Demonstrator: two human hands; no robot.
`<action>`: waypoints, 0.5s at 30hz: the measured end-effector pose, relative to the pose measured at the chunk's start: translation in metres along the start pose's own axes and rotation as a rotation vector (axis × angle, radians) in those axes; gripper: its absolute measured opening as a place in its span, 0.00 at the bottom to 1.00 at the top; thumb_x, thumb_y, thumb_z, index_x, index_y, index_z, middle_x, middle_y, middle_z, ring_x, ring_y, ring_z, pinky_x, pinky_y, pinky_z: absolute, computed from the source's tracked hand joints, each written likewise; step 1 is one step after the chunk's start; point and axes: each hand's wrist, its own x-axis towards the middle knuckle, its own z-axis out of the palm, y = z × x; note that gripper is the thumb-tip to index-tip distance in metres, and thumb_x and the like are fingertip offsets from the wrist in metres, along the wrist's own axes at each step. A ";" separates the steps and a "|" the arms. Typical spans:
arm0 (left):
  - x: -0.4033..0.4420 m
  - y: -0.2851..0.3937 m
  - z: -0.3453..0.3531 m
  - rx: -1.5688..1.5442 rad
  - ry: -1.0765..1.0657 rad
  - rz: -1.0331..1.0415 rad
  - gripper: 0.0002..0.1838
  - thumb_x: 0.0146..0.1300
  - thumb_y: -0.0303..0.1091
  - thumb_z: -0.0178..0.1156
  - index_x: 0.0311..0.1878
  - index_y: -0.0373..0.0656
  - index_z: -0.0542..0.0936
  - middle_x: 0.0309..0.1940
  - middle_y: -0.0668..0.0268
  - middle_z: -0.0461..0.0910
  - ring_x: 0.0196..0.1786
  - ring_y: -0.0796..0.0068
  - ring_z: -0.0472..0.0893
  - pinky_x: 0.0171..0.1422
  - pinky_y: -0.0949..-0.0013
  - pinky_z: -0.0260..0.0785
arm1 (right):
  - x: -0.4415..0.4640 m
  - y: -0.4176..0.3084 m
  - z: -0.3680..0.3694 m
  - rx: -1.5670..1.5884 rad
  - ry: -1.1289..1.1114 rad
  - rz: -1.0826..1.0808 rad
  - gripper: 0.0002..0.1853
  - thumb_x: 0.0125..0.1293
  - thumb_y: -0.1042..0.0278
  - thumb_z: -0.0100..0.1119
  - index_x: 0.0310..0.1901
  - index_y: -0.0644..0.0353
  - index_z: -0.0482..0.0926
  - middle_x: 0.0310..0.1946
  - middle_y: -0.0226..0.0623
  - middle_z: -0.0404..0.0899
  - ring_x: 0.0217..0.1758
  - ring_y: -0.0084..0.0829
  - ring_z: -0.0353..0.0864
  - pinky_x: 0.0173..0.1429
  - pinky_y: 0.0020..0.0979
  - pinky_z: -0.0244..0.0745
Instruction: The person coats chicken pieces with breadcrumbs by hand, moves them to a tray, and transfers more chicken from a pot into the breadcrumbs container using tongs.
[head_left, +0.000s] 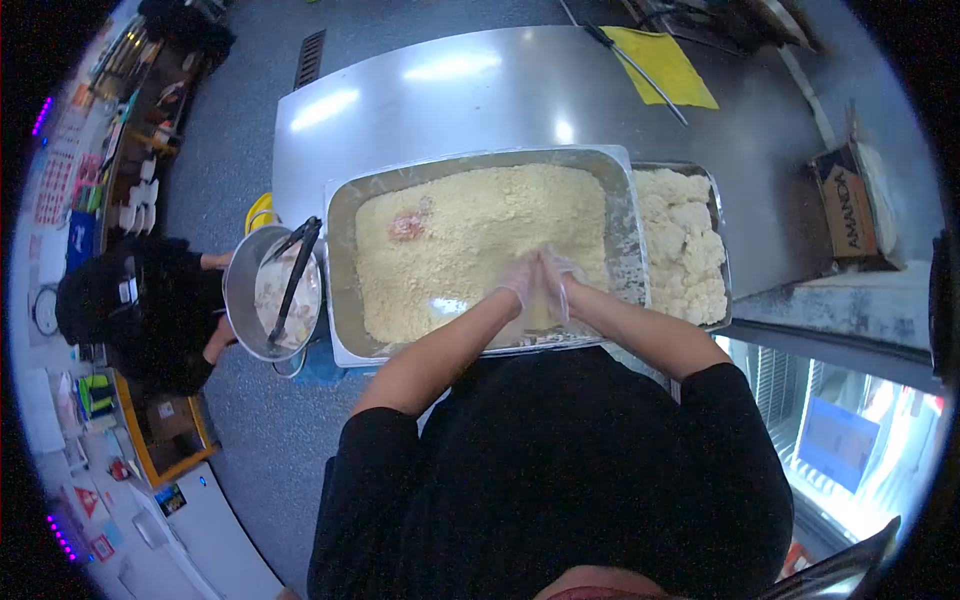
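Observation:
My left hand (pixel 518 280) and my right hand (pixel 563 276), both in thin clear gloves, meet with fingertips together low in a big steel pan (pixel 342 260). Pale breading flour (pixel 480 255) fills it, and my fingers are closed at the flour's surface. Motion blurs them a little, and whatever lies between or under them is hidden. A pink raw piece of meat (pixel 408 224), partly dusted, rests in the flour at the pan's left side. Right of the pan, a second tray (pixel 727 268) holds several flour-coated pieces (pixel 682 240).
At left, another person (pixel 140 300) has hands by a metal bowl (pixel 240 290) of wet pieces, with black tongs (pixel 297 280) across it. A yellow cloth (pixel 665 68) and a thin rod (pixel 650 80) lie on the steel table (pixel 390 110). A cardboard box (pixel 848 205) stands right.

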 end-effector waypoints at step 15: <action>-0.118 0.053 -0.200 -0.181 0.656 0.019 0.26 0.62 0.49 0.50 0.53 0.37 0.75 0.52 0.50 0.76 0.56 0.56 0.75 0.62 0.53 0.65 | 0.037 0.010 0.080 -0.201 -0.163 -0.066 0.32 0.67 0.42 0.43 0.62 0.60 0.64 0.60 0.44 0.68 0.62 0.36 0.67 0.64 0.35 0.63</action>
